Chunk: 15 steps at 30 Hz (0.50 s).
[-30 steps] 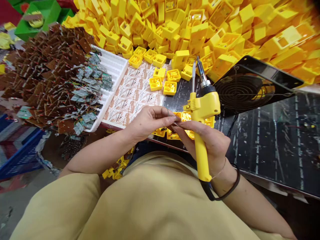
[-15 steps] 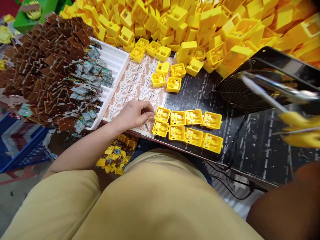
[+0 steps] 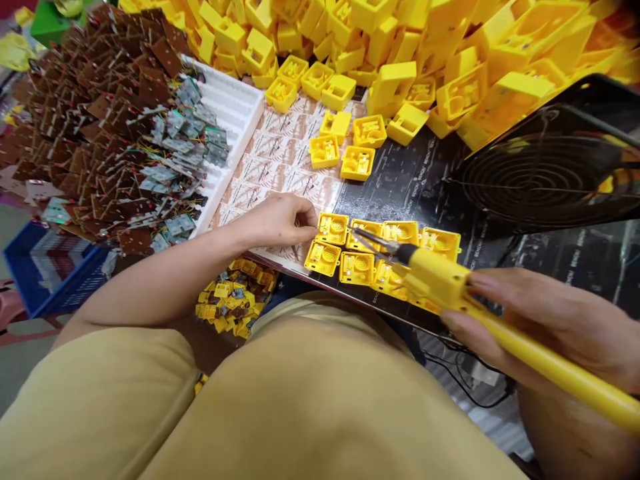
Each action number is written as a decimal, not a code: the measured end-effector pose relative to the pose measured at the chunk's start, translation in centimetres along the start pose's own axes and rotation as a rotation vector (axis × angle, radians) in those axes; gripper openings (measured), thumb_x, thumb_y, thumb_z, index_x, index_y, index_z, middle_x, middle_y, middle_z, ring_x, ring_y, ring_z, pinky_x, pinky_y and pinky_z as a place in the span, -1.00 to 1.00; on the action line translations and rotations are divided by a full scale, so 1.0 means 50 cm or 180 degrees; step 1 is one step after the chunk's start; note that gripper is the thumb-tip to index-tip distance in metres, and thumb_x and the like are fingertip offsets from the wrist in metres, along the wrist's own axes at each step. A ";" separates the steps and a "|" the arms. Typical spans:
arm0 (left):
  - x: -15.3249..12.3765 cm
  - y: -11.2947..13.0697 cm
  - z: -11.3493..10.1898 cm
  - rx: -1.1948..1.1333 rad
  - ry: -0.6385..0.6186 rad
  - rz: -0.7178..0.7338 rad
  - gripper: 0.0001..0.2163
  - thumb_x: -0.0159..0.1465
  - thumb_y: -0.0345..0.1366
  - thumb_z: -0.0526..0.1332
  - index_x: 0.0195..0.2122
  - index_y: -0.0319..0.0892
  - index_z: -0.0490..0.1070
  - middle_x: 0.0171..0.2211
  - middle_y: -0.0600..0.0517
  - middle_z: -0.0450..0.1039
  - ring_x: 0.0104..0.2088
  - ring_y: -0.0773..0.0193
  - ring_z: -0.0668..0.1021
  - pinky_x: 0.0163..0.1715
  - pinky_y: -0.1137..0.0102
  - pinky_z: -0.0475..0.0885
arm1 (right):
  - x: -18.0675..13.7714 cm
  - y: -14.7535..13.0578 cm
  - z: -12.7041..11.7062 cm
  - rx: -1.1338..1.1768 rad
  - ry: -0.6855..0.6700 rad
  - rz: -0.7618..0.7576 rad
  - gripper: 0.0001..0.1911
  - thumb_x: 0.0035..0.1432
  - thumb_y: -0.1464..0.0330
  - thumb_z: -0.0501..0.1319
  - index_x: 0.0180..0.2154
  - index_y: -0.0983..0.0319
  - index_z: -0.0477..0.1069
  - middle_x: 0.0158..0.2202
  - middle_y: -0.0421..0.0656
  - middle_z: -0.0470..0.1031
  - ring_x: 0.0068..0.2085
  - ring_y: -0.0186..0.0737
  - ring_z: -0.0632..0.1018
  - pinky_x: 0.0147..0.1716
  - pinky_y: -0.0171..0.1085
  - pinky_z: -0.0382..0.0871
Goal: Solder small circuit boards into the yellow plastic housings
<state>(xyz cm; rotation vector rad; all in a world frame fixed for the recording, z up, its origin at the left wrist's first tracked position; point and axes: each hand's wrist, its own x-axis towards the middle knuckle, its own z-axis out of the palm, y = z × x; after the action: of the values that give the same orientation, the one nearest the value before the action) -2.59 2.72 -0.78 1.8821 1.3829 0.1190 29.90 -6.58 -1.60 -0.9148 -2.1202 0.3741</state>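
Observation:
My left hand (image 3: 277,221) is closed in a pinch at the left end of two rows of small yellow plastic housings (image 3: 323,259). Between its fingertips is a thin strand that looks like solder wire, reaching to the edge of the upper left housing (image 3: 333,229). My right hand (image 3: 555,313) grips a yellow-handled soldering iron (image 3: 440,272) with a black collar. The iron's slim metal tip, smeared by motion, points left over the upper row. Its body hides part of the right-hand housings. Small metal contacts show inside the housings.
Loose yellow housings (image 3: 357,162) lie farther back, before a big yellow heap (image 3: 395,87). Brown circuit boards (image 3: 100,133) and grey-green ones pile on a white ribbed tray (image 3: 235,100) at left. A black fan (image 3: 545,173) stands at right. A blue basket (image 3: 60,280) is below left.
My right hand has brought the soldering iron from the far right down and left, over the housings. The left hand stays pinched at the leftmost housing. The view has shifted slightly.

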 end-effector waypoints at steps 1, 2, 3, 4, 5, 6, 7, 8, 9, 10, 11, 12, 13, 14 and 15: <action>0.002 0.005 0.000 0.0095 -0.0036 -0.0027 -0.93 0.12 -0.38 0.29 -0.38 -0.22 0.56 -0.47 0.09 0.58 -0.47 0.38 0.53 -0.40 0.46 0.35 | 0.011 -0.003 0.010 0.0092 -0.0107 -0.0203 -0.60 0.30 0.32 0.32 0.14 0.08 0.35 -0.29 -0.19 0.59 -0.33 -0.24 0.64 -0.42 -0.31 0.60; 0.005 0.011 0.000 0.0184 -0.0070 -0.0057 -0.92 0.12 -0.38 0.28 -0.37 -0.22 0.57 -0.46 0.09 0.58 -0.47 0.38 0.53 -0.40 0.46 0.34 | 0.022 -0.006 0.018 0.0134 -0.0170 -0.0308 -0.66 0.29 0.34 0.33 0.07 0.11 0.38 -0.32 -0.21 0.58 -0.32 -0.25 0.64 -0.38 -0.32 0.61; 0.007 0.017 -0.001 0.0276 -0.0110 -0.0083 -0.91 0.11 -0.38 0.28 -0.37 -0.22 0.57 -0.46 0.09 0.58 -0.48 0.38 0.52 -0.40 0.46 0.34 | 0.032 -0.009 0.024 0.0121 -0.0197 -0.0302 -0.72 0.28 0.36 0.34 0.00 0.12 0.39 -0.34 -0.22 0.57 -0.32 -0.27 0.64 -0.34 -0.34 0.61; 0.009 0.022 -0.002 0.0382 -0.0152 -0.0100 -0.90 0.11 -0.38 0.27 -0.37 -0.21 0.58 -0.45 0.09 0.58 -0.48 0.38 0.52 -0.40 0.46 0.33 | 0.040 -0.012 0.029 0.0104 -0.0258 -0.0267 -0.77 0.27 0.37 0.35 -0.06 0.14 0.40 -0.35 -0.22 0.56 -0.31 -0.29 0.64 -0.30 -0.35 0.61; 0.011 0.027 -0.004 0.0500 -0.0200 -0.0107 -0.89 0.10 -0.38 0.27 -0.36 -0.21 0.58 -0.45 0.09 0.58 -0.47 0.38 0.53 -0.40 0.46 0.32 | 0.047 -0.014 0.031 0.0090 -0.0318 -0.0276 -0.80 0.27 0.39 0.35 -0.11 0.15 0.39 -0.36 -0.22 0.55 -0.32 -0.31 0.63 -0.29 -0.37 0.60; 0.013 0.031 -0.005 0.0612 -0.0245 -0.0107 -0.89 0.10 -0.39 0.27 -0.37 -0.21 0.58 -0.45 0.09 0.58 -0.47 0.38 0.53 -0.40 0.46 0.32 | 0.054 -0.015 0.032 0.0069 -0.0354 -0.0295 -0.81 0.26 0.42 0.36 -0.15 0.16 0.38 -0.37 -0.22 0.55 -0.32 -0.33 0.63 -0.29 -0.39 0.58; 0.015 0.035 -0.007 0.0704 -0.0287 -0.0099 -0.89 0.09 -0.38 0.27 -0.37 -0.21 0.58 -0.45 0.09 0.58 -0.47 0.38 0.53 -0.40 0.46 0.31 | 0.059 -0.016 0.032 0.0044 -0.0367 -0.0359 -0.81 0.24 0.44 0.36 -0.18 0.18 0.37 -0.37 -0.21 0.54 -0.33 -0.34 0.62 -0.30 -0.40 0.57; 0.016 0.038 -0.009 0.0771 -0.0317 -0.0090 -0.89 0.09 -0.38 0.27 -0.38 -0.21 0.58 -0.46 0.09 0.57 -0.47 0.38 0.52 -0.40 0.46 0.30 | 0.064 -0.016 0.032 0.0020 -0.0370 -0.0463 -0.79 0.22 0.45 0.38 -0.19 0.19 0.37 -0.38 -0.20 0.55 -0.35 -0.36 0.61 -0.31 -0.41 0.56; 0.018 0.041 -0.011 0.0814 -0.0342 -0.0082 -0.90 0.10 -0.37 0.27 -0.38 -0.21 0.58 -0.47 0.09 0.57 -0.48 0.39 0.52 -0.40 0.46 0.30 | 0.068 -0.015 0.032 0.0002 -0.0346 -0.0565 -0.77 0.19 0.46 0.40 -0.21 0.20 0.38 -0.38 -0.20 0.55 -0.36 -0.37 0.60 -0.34 -0.42 0.55; 0.019 0.044 -0.013 0.0841 -0.0363 -0.0080 -0.90 0.10 -0.37 0.27 -0.38 -0.21 0.58 -0.48 0.10 0.56 -0.48 0.39 0.51 -0.40 0.46 0.29 | 0.073 -0.014 0.032 -0.0012 -0.0299 -0.0646 -0.76 0.16 0.46 0.43 -0.21 0.21 0.39 -0.39 -0.19 0.55 -0.38 -0.38 0.60 -0.35 -0.43 0.55; 0.020 0.047 -0.015 0.0861 -0.0381 -0.0084 -0.90 0.11 -0.36 0.27 -0.38 -0.21 0.58 -0.49 0.11 0.55 -0.48 0.40 0.51 -0.40 0.46 0.29 | 0.077 -0.013 0.032 -0.0020 -0.0260 -0.0711 -0.74 0.14 0.46 0.45 -0.22 0.23 0.40 -0.39 -0.19 0.55 -0.39 -0.38 0.59 -0.36 -0.43 0.55; 0.021 0.050 -0.017 0.0882 -0.0401 -0.0095 -0.90 0.11 -0.37 0.27 -0.38 -0.20 0.58 -0.49 0.11 0.55 -0.48 0.40 0.51 -0.40 0.46 0.28 | 0.080 -0.012 0.033 -0.0016 -0.0262 -0.0725 -0.74 0.12 0.46 0.46 -0.22 0.24 0.41 -0.39 -0.18 0.56 -0.39 -0.38 0.60 -0.36 -0.42 0.55; 0.021 0.052 -0.018 0.0903 -0.0425 -0.0112 -0.91 0.11 -0.37 0.27 -0.38 -0.20 0.58 -0.49 0.11 0.55 -0.48 0.39 0.51 -0.40 0.46 0.28 | 0.083 -0.013 0.033 -0.0016 -0.0291 -0.0718 -0.74 0.12 0.46 0.46 -0.23 0.26 0.42 -0.39 -0.16 0.57 -0.38 -0.37 0.61 -0.35 -0.41 0.57; 0.022 0.054 -0.018 0.0921 -0.0449 -0.0130 -0.91 0.10 -0.37 0.28 -0.38 -0.20 0.58 -0.48 0.11 0.55 -0.47 0.38 0.51 -0.39 0.45 0.28 | 0.085 -0.014 0.034 -0.0018 -0.0341 -0.0733 -0.76 0.12 0.46 0.46 -0.23 0.27 0.42 -0.39 -0.14 0.58 -0.37 -0.35 0.62 -0.33 -0.39 0.58; 0.023 0.056 -0.018 0.0937 -0.0456 -0.0152 -0.91 0.10 -0.38 0.28 -0.39 -0.19 0.57 -0.48 0.11 0.55 -0.46 0.37 0.52 -0.39 0.45 0.28 | 0.087 -0.016 0.035 -0.0029 -0.0374 -0.0718 -0.77 0.12 0.45 0.46 -0.24 0.26 0.43 -0.38 -0.14 0.60 -0.36 -0.34 0.63 -0.31 -0.38 0.59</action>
<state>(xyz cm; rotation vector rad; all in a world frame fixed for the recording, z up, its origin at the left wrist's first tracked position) -0.42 3.86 1.19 2.0491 1.4044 -0.2517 26.29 -3.97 0.03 -0.6630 -2.3060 0.3088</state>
